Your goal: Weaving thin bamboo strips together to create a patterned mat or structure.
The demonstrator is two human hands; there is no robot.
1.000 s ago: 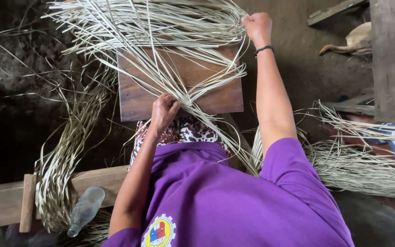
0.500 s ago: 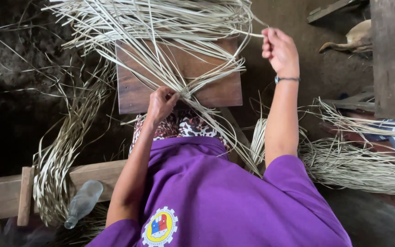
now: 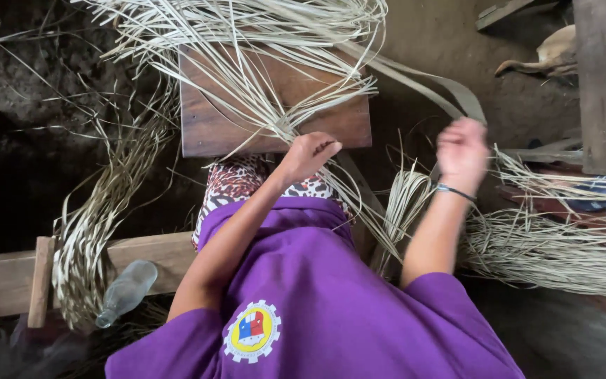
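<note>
Left hand [image 3: 310,154] closed, pinning pale dried grass strips [image 3: 247,77] at near edge of brown wooden board [image 3: 208,130]. Right hand [image 3: 463,151], blurred, grips a wide flat strip [image 3: 415,77] running far-left. Dirt floor [image 3: 415,35] open far right.

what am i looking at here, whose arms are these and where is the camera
There is no machine here: these are a person's own two bare arms, filmed by a camera worn on their head, looking down over their purple shirt. The left hand presses a crossing of pale dried strips against a brown wooden board on the lap. The right hand is raised and blurred, gripping one long wide strip that runs back to the board. More bundles of strips lie on the ground on both sides. A clear bottle lies by a wooden plank at lower left.
</note>
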